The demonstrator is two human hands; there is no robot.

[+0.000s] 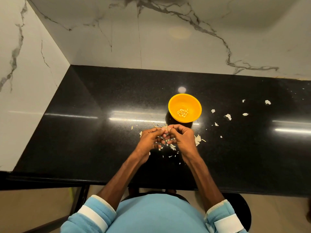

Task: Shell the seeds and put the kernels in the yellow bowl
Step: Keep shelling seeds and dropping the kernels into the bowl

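A yellow bowl (184,107) stands on the black countertop (101,132), with several pale kernels (182,112) lying in its bottom. Just in front of the bowl my left hand (150,137) and my right hand (180,137) meet fingertip to fingertip. Both pinch a small pale seed (167,127) between thumbs and forefingers; the seed is mostly hidden by the fingers. Broken shell pieces (172,147) lie under and around my hands.
More white shell scraps (228,116) are scattered to the right of the bowl, out to the far right (267,102). Marble walls close off the counter at the back and left. The counter's front edge runs just below my forearms.
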